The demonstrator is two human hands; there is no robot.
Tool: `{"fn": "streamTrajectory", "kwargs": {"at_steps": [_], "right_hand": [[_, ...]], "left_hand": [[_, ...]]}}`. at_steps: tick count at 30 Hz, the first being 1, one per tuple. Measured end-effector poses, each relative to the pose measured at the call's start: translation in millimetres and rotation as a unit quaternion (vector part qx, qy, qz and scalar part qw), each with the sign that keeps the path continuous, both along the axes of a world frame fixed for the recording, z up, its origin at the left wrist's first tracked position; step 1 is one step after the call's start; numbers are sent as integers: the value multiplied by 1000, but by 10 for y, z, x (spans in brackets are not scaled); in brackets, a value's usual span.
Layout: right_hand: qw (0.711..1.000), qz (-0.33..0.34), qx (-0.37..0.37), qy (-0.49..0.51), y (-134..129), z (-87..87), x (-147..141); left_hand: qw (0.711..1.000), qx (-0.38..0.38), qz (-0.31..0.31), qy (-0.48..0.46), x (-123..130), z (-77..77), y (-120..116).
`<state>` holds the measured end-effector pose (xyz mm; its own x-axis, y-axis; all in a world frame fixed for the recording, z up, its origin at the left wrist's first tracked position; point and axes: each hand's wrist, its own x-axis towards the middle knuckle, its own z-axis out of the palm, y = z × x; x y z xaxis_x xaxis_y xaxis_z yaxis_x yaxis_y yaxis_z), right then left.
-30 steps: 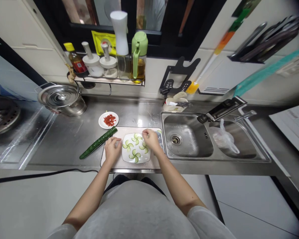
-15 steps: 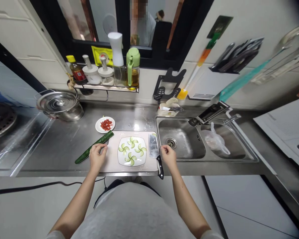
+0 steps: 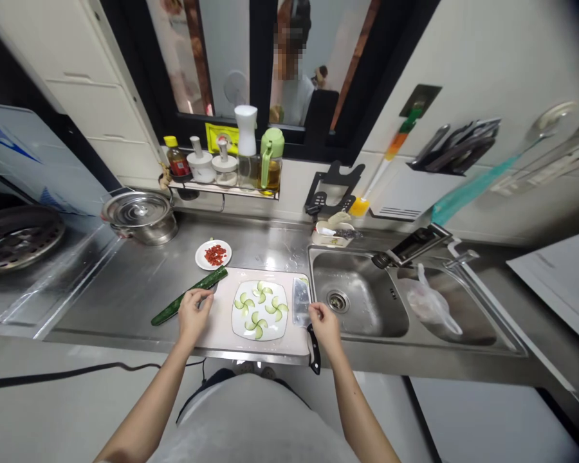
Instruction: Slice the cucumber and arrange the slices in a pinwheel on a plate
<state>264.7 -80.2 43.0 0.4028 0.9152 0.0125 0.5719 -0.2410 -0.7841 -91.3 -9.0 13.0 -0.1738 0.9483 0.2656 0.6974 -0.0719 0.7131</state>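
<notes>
A squarish white plate point(image 3: 236, 325) lies on the pale cutting board point(image 3: 215, 331), with several pinwheels of thin green cucumber slices point(image 3: 257, 326) on it. My left hand point(image 3: 193, 318) hovers over the board's left edge, beside a dark green cucumber point(image 3: 174, 308). Its fingers are bent, thumb a little apart, and nothing shows in them. At the board's right side, my right hand point(image 3: 325, 328) is closed, fingertips together and no object visible in them. Under and beside it lies a kitchen knife point(image 3: 301, 302), its black handle pointing toward me. Neither hand appears to hold it.
Behind the board sits a small white plate point(image 3: 199, 257) of chopped red pieces point(image 3: 215, 254). A lidded steel pot point(image 3: 159, 228) stands back left. On the right is a double sink point(image 3: 361, 292) with a plastic bag point(image 3: 431, 308). Bottles and jars line a wall shelf point(image 3: 226, 191).
The camera view has tilted, so the counter appears lower and slightly right. My right hand has come nearer the knife blade. The plate, slices and cucumber keep their places.
</notes>
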Motion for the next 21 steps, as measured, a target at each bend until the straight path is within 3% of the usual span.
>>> {"fn": "streamTrajectory", "kwargs": {"at_steps": [13,16,19,21], "right_hand": [[999,1,-6,32,86,-28,27],[999,6,-13,43,115,-31,-11],[998,16,-16,58,146,-45,-58],[998,24,-15,61,168,-51,-87]], "left_hand": [[998,-6,-24,-63,269,72,154],[997,-24,27,-69,225,117,346],[991,-37,113,-66,74,175,665],[987,-55,138,-56,-38,197,906]]}}
